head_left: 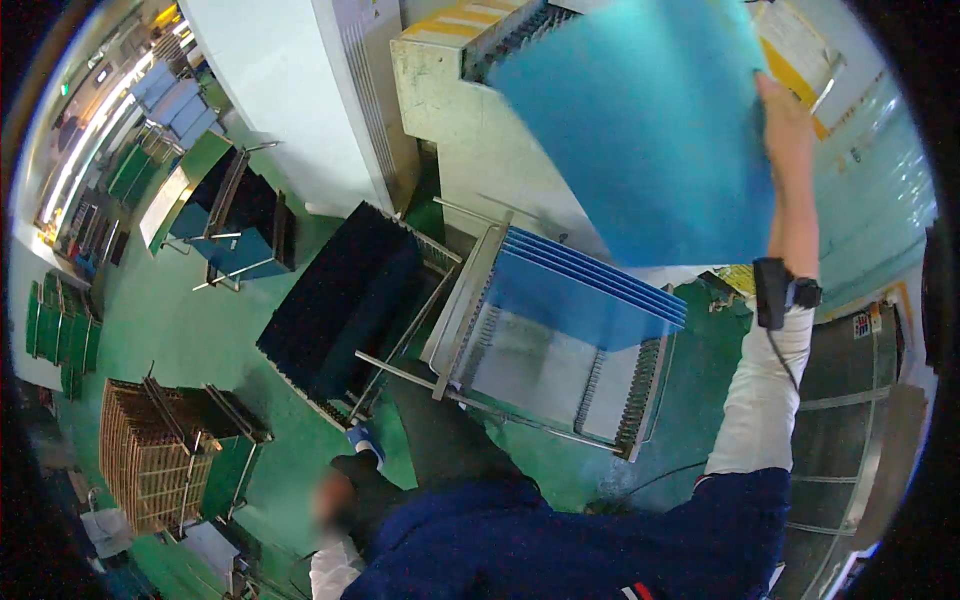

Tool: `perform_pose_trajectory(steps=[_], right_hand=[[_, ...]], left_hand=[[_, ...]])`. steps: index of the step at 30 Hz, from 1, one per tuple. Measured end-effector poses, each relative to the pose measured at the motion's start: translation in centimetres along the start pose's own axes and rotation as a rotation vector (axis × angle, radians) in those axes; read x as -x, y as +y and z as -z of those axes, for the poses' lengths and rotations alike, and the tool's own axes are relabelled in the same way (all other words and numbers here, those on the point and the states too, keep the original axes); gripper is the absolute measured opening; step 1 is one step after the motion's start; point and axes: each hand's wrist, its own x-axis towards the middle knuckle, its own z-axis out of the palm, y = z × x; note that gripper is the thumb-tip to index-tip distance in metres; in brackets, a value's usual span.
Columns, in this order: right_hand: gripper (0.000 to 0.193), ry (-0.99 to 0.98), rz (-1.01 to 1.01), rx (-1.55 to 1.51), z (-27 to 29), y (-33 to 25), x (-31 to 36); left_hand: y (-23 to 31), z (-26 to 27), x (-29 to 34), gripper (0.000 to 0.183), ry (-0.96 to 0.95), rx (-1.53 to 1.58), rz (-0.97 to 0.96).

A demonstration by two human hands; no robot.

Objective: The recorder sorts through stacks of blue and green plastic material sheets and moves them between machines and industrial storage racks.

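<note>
A large flat blue panel (660, 140) is raised at the upper right, tilted in front of a cream-coloured machine. My right hand (788, 130) grips its right edge, the fingers partly hidden by the panel. Below it stands a slotted metal rack (545, 432), where several blue panels (575, 300) stand in a row toward the far side. My left hand (333, 497) hangs low beside my dark-trousered leg, away from the rack; it is blurred and its fingers do not show clearly.
Left of the slotted rack is another rack filled with dark panels (345, 290). More loaded racks (165, 450) stand on the green floor at the left. The cream machine (480, 150) and a white column (290, 90) bound the far side. A grey cabinet (840, 440) is at the right.
</note>
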Motion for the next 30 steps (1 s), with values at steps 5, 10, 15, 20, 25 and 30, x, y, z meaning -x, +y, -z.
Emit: perform_pose_trajectory(steps=[5,10,15,20,25,30], right_hand=[[0.031,0.410,-0.792,-0.769,-0.6,6.1,0.7],[0.019,-0.232,-0.561,-0.051,-4.1,13.1,9.1],[0.017,0.053,-0.808,-1.135,-10.3,16.8,13.6],[0.022,-0.140,-0.449,-0.441,-13.3,24.5,14.7],[0.024,-0.052,-1.245,-1.289,-12.2,14.5,12.1],[0.031,-0.315,-1.337,-0.985,-11.0,12.0,11.7]], left_hand=[[0.6,-0.1,-0.1,0.021,0.088,0.006,0.075],[1.4,-0.4,0.8,0.020,0.052,0.086,0.136],[1.0,-0.2,1.9,0.022,0.000,0.128,0.062],[0.5,-1.0,-0.7,0.025,0.118,-0.125,0.083],[0.6,1.5,-0.4,0.024,0.063,0.086,0.136],[-0.1,3.4,-2.5,0.024,0.095,0.074,0.111]])
